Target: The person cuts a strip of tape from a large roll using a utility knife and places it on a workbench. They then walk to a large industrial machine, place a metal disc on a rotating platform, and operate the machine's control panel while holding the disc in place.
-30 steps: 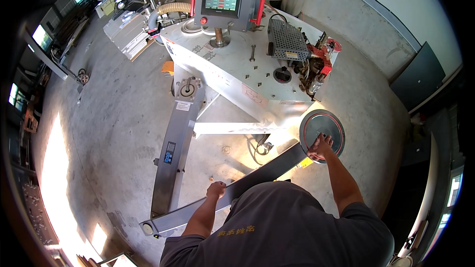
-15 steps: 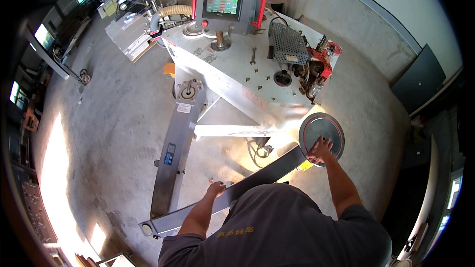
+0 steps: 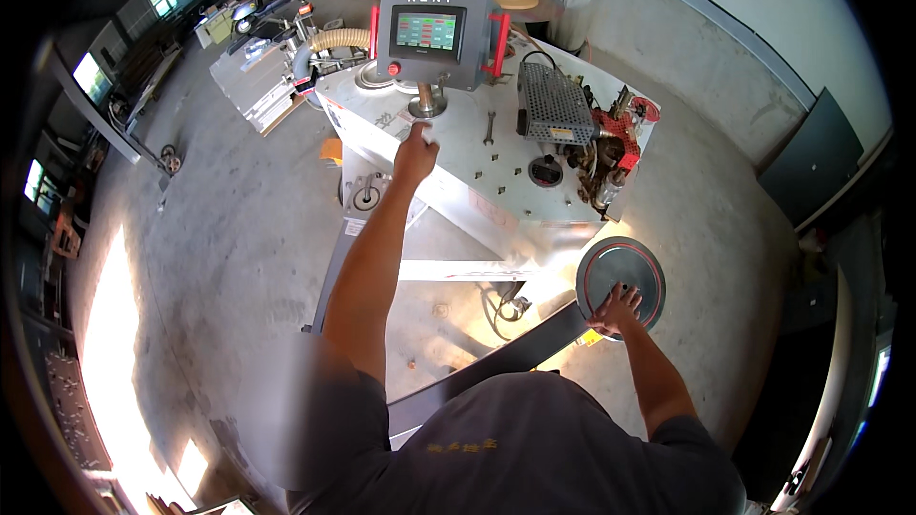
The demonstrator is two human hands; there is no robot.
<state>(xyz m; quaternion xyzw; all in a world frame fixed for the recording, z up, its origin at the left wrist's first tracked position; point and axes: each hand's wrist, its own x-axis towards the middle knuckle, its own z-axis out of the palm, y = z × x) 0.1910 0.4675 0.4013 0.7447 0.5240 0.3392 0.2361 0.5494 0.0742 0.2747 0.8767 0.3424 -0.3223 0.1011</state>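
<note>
My right hand (image 3: pixel 616 310) lies with its fingers spread on the round dark disc (image 3: pixel 621 272), which has a thin red ring. My left hand (image 3: pixel 417 154) is stretched far forward, its fingers curled in and nothing showing in them. It hovers by the near left edge of the white machine table (image 3: pixel 458 153), just short of the round base of a metal post (image 3: pixel 426 100). On that post stands a grey control panel (image 3: pixel 434 38) with a lit screen, a red button and red side handles. A wrench (image 3: pixel 490 128) lies on the table to the right of my left hand.
A perforated metal box (image 3: pixel 553 103) and a red-and-brown mechanism (image 3: pixel 611 148) stand on the table's right side. The dark arm (image 3: pixel 506 358) of the machine runs from the disc past my body. Behind are a ribbed hose (image 3: pixel 342 39) and a grey panel (image 3: pixel 816 157) against the wall.
My left hand has moved from beside the dark arm, forward and up to the machine table near the panel's post. My right hand stays on the disc. The view has tilted slightly.
</note>
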